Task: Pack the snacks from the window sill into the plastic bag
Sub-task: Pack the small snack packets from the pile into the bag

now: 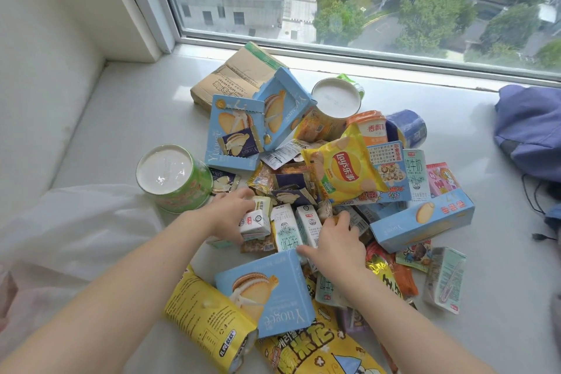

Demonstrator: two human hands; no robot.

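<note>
A heap of snacks covers the white window sill (127,118): light blue biscuit boxes (233,133), a yellow Lay's chip bag (344,170), noodle cups (173,179) and small milk cartons (285,229). My left hand (227,215) is closed around a small white milk carton (255,223) in the middle of the heap. My right hand (334,243) lies over the neighbouring cartons with fingers curled onto them; whether it grips one is unclear. The translucent white plastic bag (73,231) lies crumpled at the left, beside my left forearm.
A flattened cardboard box (230,76) lies at the back by the window frame. A blue-purple cloth bag (528,130) sits at the right end of the sill. Yellow snack bags (209,322) and a blue biscuit box (267,291) lie nearest me, under my arms.
</note>
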